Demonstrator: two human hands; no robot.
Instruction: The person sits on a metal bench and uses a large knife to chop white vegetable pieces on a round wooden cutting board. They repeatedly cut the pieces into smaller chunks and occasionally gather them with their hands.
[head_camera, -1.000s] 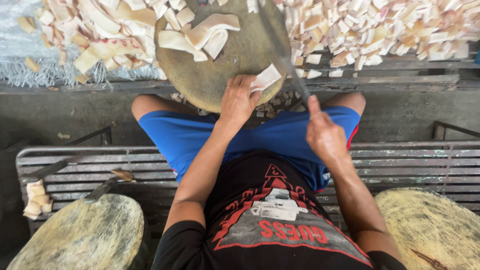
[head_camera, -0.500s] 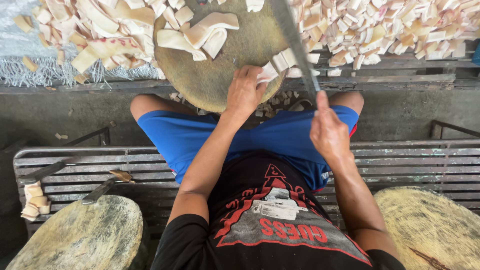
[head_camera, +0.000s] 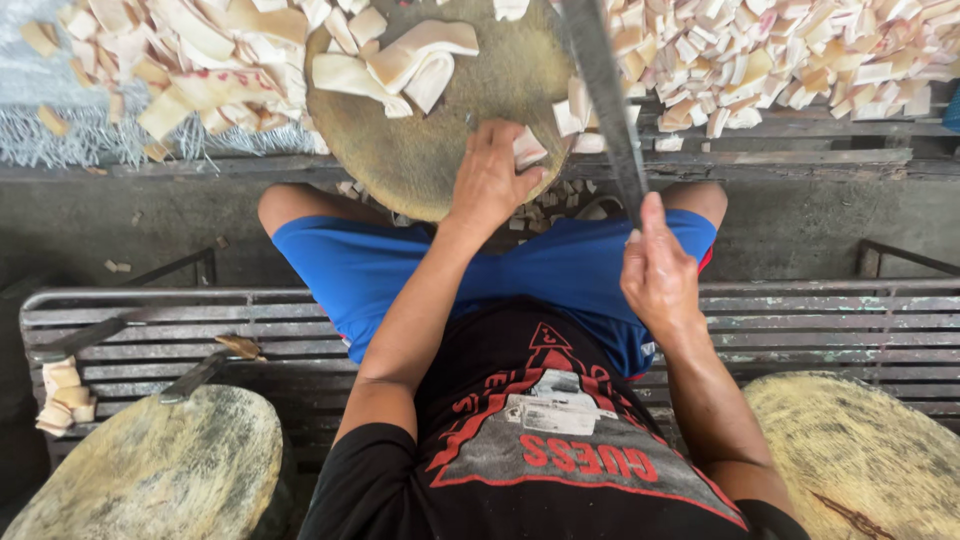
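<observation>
Pale cut pieces (head_camera: 800, 60) are already heaped at the upper right; uncut strips (head_camera: 400, 65) wait on the round block (head_camera: 420, 170). One piece (head_camera: 527, 148) is pinched by the left hand (head_camera: 490, 185), the long blade (head_camera: 610, 100) gripped by the right hand (head_camera: 660, 280).

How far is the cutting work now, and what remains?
Done: a large heap of small cut pieces lies beyond the round chopping block. In hand: the left hand pins a pale piece at the block's edge, while the right hand holds a long cleaver raised over it. Left: long uncut strips on the block and more piled to its left.
</observation>
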